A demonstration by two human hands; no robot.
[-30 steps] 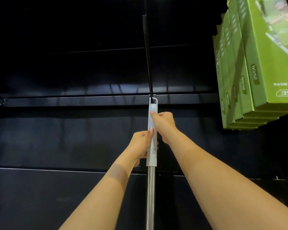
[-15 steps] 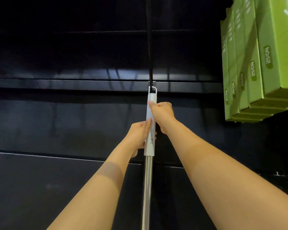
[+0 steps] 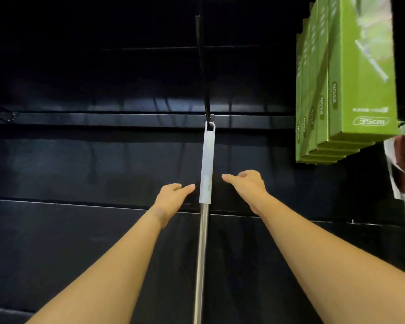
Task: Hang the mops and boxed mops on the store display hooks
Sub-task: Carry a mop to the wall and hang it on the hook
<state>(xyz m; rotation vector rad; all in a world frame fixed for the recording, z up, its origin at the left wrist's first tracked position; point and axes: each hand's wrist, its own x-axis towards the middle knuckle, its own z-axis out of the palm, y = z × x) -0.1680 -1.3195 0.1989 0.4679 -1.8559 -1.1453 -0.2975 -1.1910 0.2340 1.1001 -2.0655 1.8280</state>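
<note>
So the mop (image 3: pixel 206 164) hangs by its loop on the black hook (image 3: pixel 202 66), pole straight down. Left hand (image 3: pixel 173 197) and right hand (image 3: pixel 246 185) sit just beside it, loosely curled, gripping nothing. Green boxes (image 3: pixel 346 90) hang top right

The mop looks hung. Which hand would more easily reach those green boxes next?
Right, probably. The right hand is open beside the white-gripped steel mop handle, on the side where the green cardboard boxes hang; the left hand would have to cross the handle.
</note>
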